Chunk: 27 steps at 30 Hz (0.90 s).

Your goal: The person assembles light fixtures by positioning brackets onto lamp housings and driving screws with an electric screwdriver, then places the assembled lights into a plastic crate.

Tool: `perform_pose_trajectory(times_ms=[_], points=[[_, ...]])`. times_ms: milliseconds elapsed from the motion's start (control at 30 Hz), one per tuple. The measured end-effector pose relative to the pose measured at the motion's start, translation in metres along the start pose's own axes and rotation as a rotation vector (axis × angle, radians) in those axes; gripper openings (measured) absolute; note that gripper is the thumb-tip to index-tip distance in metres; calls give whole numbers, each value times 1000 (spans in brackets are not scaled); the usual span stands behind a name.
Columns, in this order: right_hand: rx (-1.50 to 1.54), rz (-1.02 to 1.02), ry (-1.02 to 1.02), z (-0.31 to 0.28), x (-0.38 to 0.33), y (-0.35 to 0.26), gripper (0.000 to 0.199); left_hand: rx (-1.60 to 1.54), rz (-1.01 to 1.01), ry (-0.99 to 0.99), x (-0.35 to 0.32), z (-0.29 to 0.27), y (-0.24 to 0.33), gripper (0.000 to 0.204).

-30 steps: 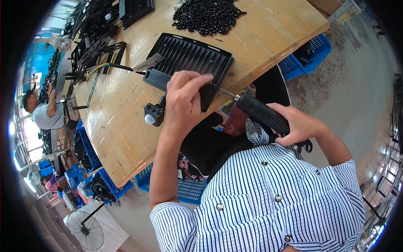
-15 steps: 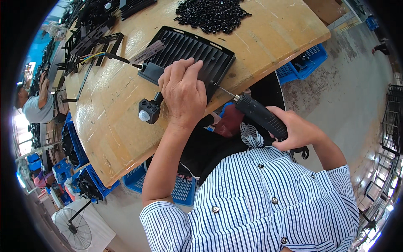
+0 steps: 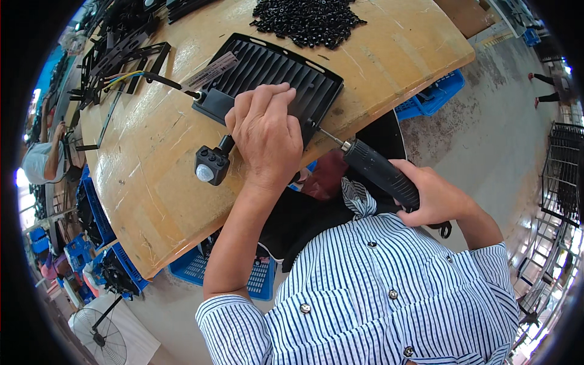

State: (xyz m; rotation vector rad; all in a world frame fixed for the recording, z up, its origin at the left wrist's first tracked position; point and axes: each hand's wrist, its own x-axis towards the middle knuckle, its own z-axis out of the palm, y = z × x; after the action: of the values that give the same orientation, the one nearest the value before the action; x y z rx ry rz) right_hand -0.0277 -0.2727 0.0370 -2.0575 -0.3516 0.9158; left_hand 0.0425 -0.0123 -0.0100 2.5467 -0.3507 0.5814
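Observation:
A black finned floodlight [image 3: 277, 68] lies back side up near the table's front edge, with a motion sensor [image 3: 212, 164] sticking out on its near left. A cable with bare coloured wires [image 3: 159, 80] runs from its left end. My left hand [image 3: 266, 131] presses on the floodlight with bent fingers close together, gripping its near part. My right hand [image 3: 429, 193] is wrapped round a black electric screwdriver [image 3: 382, 173]. The screwdriver's bit touches the floodlight's near right edge; the screw under the tip is too small to make out.
A heap of small black parts [image 3: 307, 21] lies at the table's far side. Black metal brackets [image 3: 121, 64] are piled at the far left. Blue crates [image 3: 433, 97] stand below the wooden table [image 3: 158, 194]. A fan [image 3: 100, 337] and a person [image 3: 45, 159] are at the left.
The view has shifted slightly. Both hands keep their holds, and the bit stays at the floodlight's edge. Another person shows more at the far right.

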Motion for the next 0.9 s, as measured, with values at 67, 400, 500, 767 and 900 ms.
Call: perform_pose_trajectory(times_ms=[67, 400, 500, 767, 900], points=[[69, 54, -40, -2, 1, -4, 71, 10, 0, 1, 0, 1, 0, 30], [72, 142, -105, -9, 5, -14, 64, 38, 57, 31, 1, 1, -2, 29], [175, 143, -195, -11, 6, -7, 57, 22, 13, 3, -1, 0, 0, 33], [903, 210, -541, -15, 19, 14, 48, 57, 62, 36, 1, 0, -1, 29], [989, 174, -608, -9, 24, 27, 53, 67, 61, 38, 0, -1, -1, 29]])
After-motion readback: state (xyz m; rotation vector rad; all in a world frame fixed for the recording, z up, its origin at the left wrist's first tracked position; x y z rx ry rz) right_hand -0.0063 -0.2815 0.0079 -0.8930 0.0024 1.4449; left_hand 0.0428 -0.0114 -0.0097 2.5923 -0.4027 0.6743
